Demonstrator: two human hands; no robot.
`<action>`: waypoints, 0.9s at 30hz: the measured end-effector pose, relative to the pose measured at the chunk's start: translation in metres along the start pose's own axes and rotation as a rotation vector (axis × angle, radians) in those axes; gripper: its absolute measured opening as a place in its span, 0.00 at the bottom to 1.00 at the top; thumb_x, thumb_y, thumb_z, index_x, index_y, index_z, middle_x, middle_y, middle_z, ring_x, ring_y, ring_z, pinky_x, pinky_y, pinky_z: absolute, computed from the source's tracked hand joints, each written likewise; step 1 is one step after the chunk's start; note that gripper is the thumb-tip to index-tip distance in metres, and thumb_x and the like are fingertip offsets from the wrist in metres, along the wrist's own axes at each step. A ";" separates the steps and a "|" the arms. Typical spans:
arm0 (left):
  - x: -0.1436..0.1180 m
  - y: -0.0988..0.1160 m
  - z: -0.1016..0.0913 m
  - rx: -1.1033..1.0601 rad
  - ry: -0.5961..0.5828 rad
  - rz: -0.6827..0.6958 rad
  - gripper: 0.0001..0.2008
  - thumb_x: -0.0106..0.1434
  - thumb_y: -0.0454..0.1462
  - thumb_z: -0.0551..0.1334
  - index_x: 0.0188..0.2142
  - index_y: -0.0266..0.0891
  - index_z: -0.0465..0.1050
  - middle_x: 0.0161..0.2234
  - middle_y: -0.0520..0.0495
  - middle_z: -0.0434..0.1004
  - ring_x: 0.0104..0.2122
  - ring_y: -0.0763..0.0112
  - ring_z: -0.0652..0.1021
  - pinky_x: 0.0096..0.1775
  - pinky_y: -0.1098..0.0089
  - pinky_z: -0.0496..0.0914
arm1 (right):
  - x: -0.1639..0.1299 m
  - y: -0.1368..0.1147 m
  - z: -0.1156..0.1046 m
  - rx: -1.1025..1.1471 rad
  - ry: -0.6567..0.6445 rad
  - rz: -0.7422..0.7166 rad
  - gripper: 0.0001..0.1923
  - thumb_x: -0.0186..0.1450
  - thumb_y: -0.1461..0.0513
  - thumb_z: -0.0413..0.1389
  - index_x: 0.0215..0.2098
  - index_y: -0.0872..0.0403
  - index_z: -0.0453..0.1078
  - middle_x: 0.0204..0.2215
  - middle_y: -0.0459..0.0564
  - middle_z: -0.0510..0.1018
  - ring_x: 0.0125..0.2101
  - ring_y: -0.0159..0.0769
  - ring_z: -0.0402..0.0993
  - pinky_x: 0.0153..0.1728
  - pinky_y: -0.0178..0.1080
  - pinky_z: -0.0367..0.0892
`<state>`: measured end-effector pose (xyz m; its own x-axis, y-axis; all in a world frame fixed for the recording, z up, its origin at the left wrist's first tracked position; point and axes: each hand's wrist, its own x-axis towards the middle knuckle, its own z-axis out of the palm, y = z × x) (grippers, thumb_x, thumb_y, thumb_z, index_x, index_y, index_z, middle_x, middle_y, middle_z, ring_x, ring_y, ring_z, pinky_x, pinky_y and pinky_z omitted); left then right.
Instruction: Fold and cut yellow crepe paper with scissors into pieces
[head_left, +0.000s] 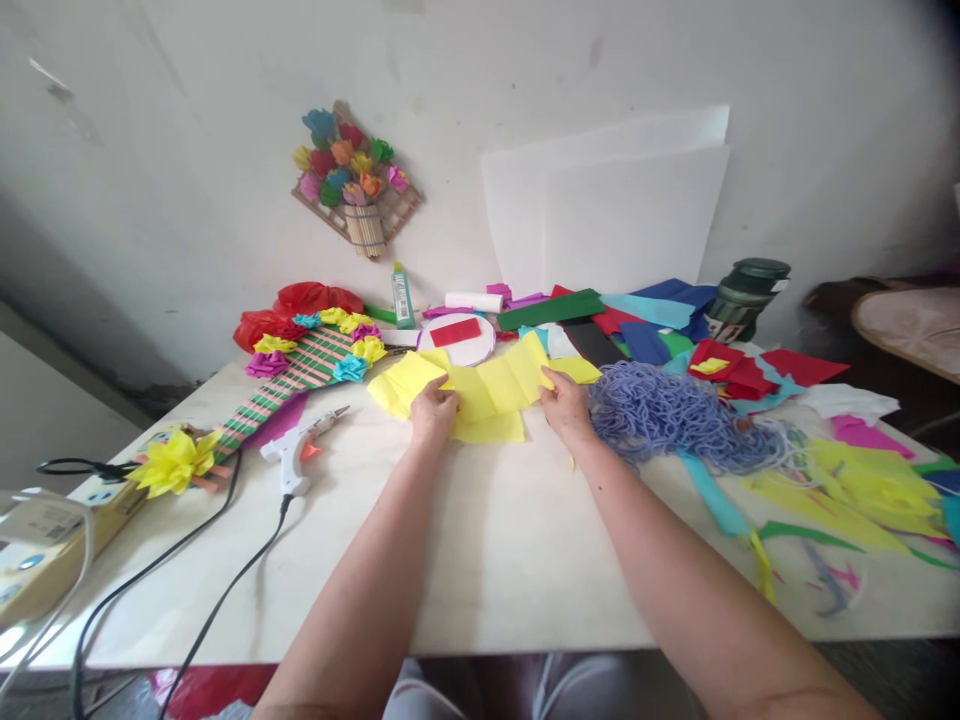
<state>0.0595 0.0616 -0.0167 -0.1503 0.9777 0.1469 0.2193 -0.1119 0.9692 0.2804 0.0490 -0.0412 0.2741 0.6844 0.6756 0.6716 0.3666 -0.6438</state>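
Observation:
A creased strip of yellow crepe paper (491, 388) is stretched between my two hands over the middle of the table. My left hand (433, 410) pinches its left part, and my right hand (564, 402) grips its right end. More yellow paper lies under and to the left of the strip. Just behind it is a round white disc (480, 350) with a red paper piece (455, 332) on top. Right beside my right hand lies a heap of bluish-purple yarn (667, 415). A white glue gun (300, 450) rests to the left of my left hand.
A green woven craft piece with paper flowers (307, 362) lies at left, near a power strip (112, 510) and cables. Coloured paper sheets, a glue bottle (403, 297) and a dark green jar (746, 297) line the back. Yellow paper scraps (862, 485) lie at right.

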 end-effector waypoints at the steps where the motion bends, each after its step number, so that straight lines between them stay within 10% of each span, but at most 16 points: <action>1: 0.000 0.001 0.000 0.002 0.002 0.013 0.27 0.46 0.32 0.59 0.49 0.34 0.67 0.25 0.50 0.75 0.26 0.72 0.75 0.34 0.71 0.69 | 0.000 -0.001 0.000 -0.013 0.003 -0.006 0.18 0.51 0.68 0.49 0.40 0.57 0.71 0.37 0.56 0.75 0.38 0.42 0.71 0.41 0.45 0.68; 14: -0.002 0.004 0.002 0.175 -0.056 -0.017 0.15 0.48 0.39 0.61 0.36 0.37 0.75 0.31 0.46 0.77 0.32 0.67 0.75 0.38 0.70 0.68 | -0.004 -0.007 0.002 -0.192 0.012 -0.066 0.12 0.50 0.68 0.50 0.31 0.57 0.72 0.33 0.56 0.74 0.36 0.41 0.71 0.40 0.42 0.67; 21: -0.001 0.001 0.003 0.242 -0.057 0.098 0.17 0.48 0.34 0.60 0.40 0.37 0.74 0.28 0.47 0.75 0.28 0.71 0.74 0.38 0.71 0.67 | -0.006 -0.026 -0.014 -0.306 0.069 -0.091 0.11 0.51 0.67 0.53 0.34 0.57 0.70 0.48 0.60 0.65 0.48 0.49 0.61 0.47 0.49 0.57; 27: -0.001 0.002 0.003 0.220 -0.072 0.187 0.20 0.48 0.31 0.59 0.43 0.38 0.73 0.32 0.46 0.76 0.31 0.70 0.74 0.40 0.70 0.67 | -0.009 -0.055 -0.021 -0.241 -0.264 -0.392 0.09 0.58 0.58 0.52 0.31 0.54 0.72 0.33 0.53 0.73 0.35 0.39 0.67 0.39 0.40 0.60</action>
<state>0.0631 0.0609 -0.0155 -0.0209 0.9546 0.2971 0.4413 -0.2579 0.8595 0.2555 0.0094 -0.0037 -0.1913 0.6716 0.7158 0.8365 0.4930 -0.2390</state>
